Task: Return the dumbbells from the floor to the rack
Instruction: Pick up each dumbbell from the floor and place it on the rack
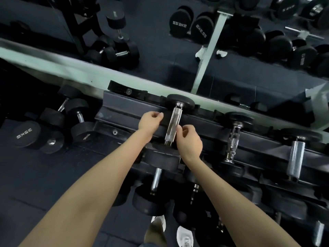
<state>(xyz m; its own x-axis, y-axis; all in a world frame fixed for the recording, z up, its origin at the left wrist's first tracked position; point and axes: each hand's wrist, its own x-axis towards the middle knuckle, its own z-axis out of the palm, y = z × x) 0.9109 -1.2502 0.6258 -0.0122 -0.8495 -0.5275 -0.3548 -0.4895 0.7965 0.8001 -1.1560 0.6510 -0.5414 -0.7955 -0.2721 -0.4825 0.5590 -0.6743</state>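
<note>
A black dumbbell with a knurled chrome handle (173, 125) lies across the top tier of the dark rack (124, 111), one head against the mirror, the other toward me. My left hand (150, 122) hovers just left of the handle, fingers loosely curled and holding nothing. My right hand (189, 141) sits at the handle's right near its lower end, fingers apart; whether it touches the handle I cannot tell. Several dumbbells (53, 127) lie on the floor to the left of the rack, one marked 35KG.
More dumbbells (233, 139) rest on the rack's top tier to the right, and others (154, 191) on the lower tier near my shoes. A mirror (160, 41) behind the rack reflects the room. Dark rubber flooring (44, 175) spreads to the lower left.
</note>
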